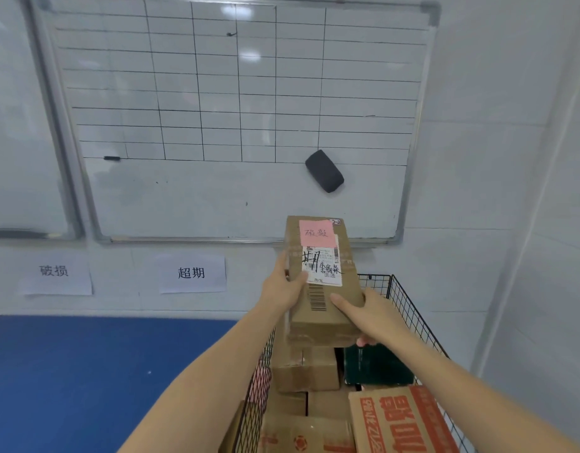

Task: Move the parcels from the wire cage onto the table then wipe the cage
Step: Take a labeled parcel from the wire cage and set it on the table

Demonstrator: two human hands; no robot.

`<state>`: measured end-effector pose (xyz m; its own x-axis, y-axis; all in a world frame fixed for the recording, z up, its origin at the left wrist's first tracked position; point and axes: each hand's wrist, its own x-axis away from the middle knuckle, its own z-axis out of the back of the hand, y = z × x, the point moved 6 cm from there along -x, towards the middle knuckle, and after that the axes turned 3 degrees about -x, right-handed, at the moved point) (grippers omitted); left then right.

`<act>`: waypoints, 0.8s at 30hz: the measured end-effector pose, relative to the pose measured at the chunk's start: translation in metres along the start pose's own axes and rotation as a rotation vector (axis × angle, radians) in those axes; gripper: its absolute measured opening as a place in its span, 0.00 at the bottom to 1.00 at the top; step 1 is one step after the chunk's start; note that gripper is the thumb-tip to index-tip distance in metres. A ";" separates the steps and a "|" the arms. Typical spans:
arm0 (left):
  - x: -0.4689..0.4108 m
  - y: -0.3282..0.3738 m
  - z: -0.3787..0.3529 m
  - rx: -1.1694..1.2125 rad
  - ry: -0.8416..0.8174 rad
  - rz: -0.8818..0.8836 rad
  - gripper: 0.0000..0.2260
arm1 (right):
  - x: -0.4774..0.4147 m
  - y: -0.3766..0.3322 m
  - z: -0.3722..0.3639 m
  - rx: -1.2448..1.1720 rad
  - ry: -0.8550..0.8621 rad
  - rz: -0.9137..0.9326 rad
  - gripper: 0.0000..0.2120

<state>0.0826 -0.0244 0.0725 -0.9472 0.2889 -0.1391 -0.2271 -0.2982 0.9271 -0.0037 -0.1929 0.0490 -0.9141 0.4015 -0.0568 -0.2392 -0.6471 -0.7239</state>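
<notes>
Above the black wire cage (409, 308), a long brown cardboard parcel with a pink note and white label (324, 282) is being held up by both hands: the left hand (283, 286) and right hand (371, 313) are curled round its sides. Other cardboard parcels (309, 371) are lying in the cage beside the blue table (86, 371).

Wall-mounted whiteboard (216, 93) ruled in a grid, carrying a black eraser (324, 171) and marker (112, 158), above a left sign (55, 273) and right sign (191, 273).
</notes>
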 end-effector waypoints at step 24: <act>0.008 -0.014 0.060 -0.145 0.147 -0.029 0.34 | -0.005 -0.076 -0.032 -0.046 0.029 0.378 0.37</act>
<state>0.0917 0.0367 0.0790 -0.9604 0.1659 -0.2239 -0.2744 -0.4225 0.8639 0.0295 -0.1249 0.0826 -0.9253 0.1582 -0.3446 0.1287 -0.7238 -0.6779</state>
